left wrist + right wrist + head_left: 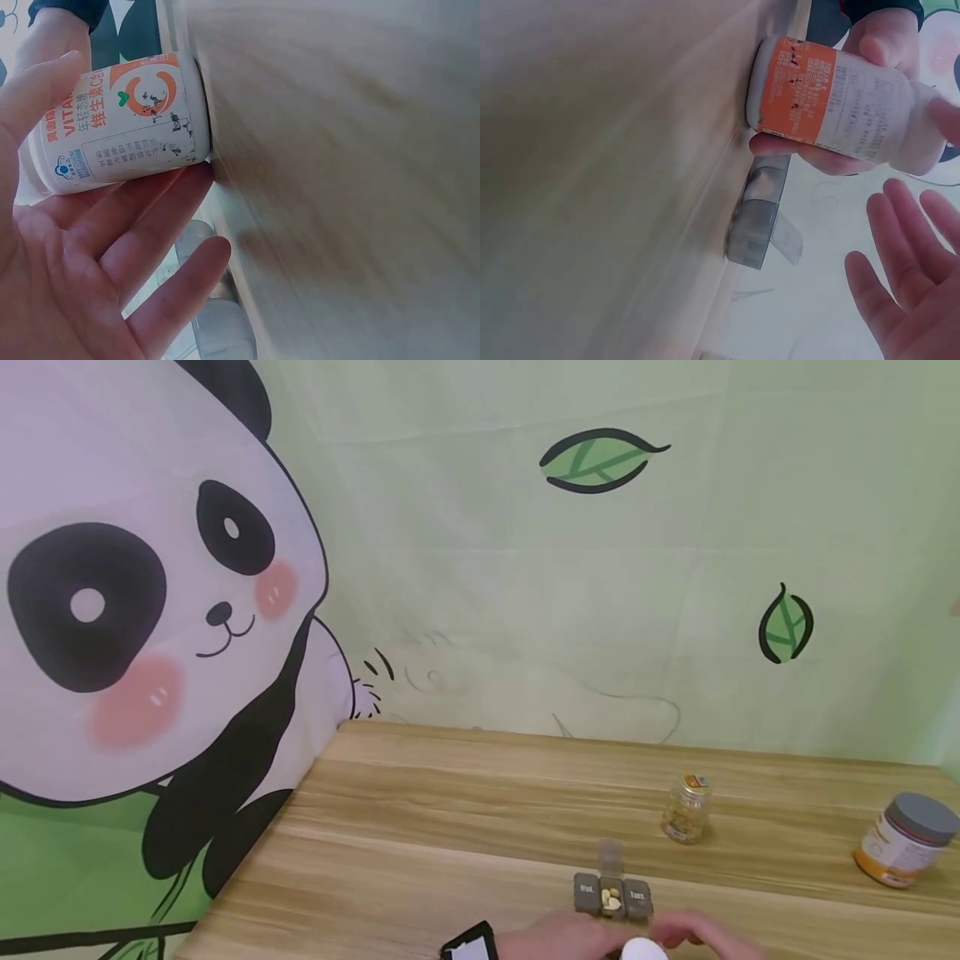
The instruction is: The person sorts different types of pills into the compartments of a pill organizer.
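A white and orange vitamin C bottle (112,127) stands upright at the table surface. My left hand (558,937) holds it, with the thumb on one side and fingers on the other. At its white cap (643,950) is my right hand (922,277), its thumb right at the cap and its other fingers spread apart. Just beyond both hands lies a grey pill organizer (587,893) marked Wed. and Tues. Its middle lid (611,857) stands up, and several pale pills (611,899) lie in that compartment.
A small clear jar (686,810) with a gold lid stands behind the organizer. Farther right is a wide white and orange tub (903,843) with a dark lid. The wooden table (450,810) ends at a green panda-print cloth (487,568).
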### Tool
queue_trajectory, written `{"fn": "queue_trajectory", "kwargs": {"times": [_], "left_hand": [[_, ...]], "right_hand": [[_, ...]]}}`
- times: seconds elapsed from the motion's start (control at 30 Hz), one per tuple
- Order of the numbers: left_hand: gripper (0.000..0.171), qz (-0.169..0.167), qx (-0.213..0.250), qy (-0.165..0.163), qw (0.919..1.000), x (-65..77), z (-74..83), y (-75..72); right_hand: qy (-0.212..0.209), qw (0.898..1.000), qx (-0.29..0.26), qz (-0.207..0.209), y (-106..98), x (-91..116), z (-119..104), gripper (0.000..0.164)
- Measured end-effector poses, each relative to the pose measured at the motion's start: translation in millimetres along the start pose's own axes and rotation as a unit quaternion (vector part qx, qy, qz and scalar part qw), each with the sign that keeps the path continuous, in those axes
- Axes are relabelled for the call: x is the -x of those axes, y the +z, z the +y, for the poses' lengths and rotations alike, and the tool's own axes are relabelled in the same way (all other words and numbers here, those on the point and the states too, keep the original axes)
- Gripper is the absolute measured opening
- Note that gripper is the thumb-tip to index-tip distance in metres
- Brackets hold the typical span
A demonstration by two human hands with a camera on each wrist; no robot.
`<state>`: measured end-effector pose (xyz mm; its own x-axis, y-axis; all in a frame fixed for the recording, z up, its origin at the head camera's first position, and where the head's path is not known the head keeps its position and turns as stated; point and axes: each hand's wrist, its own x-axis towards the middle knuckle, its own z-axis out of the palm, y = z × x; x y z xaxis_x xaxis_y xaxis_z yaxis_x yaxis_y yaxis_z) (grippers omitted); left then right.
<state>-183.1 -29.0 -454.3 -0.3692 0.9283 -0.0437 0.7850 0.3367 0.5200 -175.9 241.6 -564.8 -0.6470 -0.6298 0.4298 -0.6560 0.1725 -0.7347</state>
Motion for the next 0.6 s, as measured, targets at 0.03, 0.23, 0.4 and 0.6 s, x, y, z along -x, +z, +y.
{"fn": "queue_trajectory", "kwargs": {"times": [0.03,0.23,0.4,0.6], "left_hand": [[0.031,-0.002,-0.004,0.000,1.0000,-1.2,-2.4,1.6],[0.025,-0.008,-0.030,-0.006,0.9995,-5.4,-10.1,8.8],[0.027,0.000,-0.032,0.003,0.9995,-0.5,1.4,-0.7],[0.026,0.004,-0.007,0.004,1.0000,5.1,10.0,-8.7]], "right_hand": [[0.011,1.000,0.006,0.006,0.4,-3.4,-6.7,0.053],[0.015,0.998,0.052,-0.009,-4.0,-43.2,-78.9,0.070],[-0.087,0.984,0.150,0.029,7.4,-65.9,-105.1,0.065],[-0.110,0.991,0.081,0.012,15.3,-61.9,-93.3,0.076]]}}
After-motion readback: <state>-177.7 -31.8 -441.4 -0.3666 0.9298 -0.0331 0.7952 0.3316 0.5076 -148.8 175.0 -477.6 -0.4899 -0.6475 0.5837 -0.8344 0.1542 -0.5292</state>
